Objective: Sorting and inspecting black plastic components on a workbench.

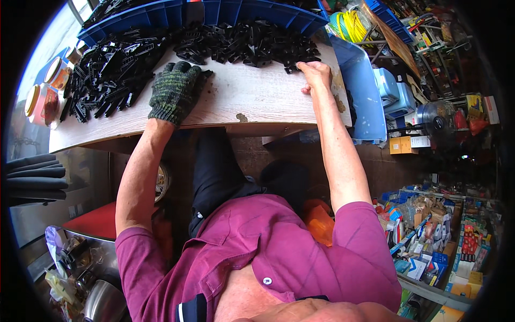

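Seen from the head camera, a person in a magenta polo shirt (279, 247) leans over a worn wooden workbench (252, 94), both arms stretched forward across its pale, scuffed top.

The left hand (174, 91), in a dark green knitted work glove, lies palm down on the bench with fingers loosely spread and flat, clasping nothing; its fingertips (182, 67) touch the near edge of a heap of black plastic parts (115, 72) that spreads across the bench's left and far side.

The bare right hand (315, 74) rests at the bench's right end, fingers curled down onto the wood, its fingertips (301, 66) meeting the last pieces of the black parts' right-hand run (252, 45). Whether a piece is pinched under those fingers cannot be told.

Behind the parts, a blue plastic crate (214, 13) stands along the bench's far edge. Clear jars with orange lids (45, 99) sit at the bench's left end, just beside the heap. A light blue bin (360, 88) stands against the bench's right side, with a coil of yellow cord (351, 26) beyond it. Shelves of boxed goods (434, 241) crowd the lower right.
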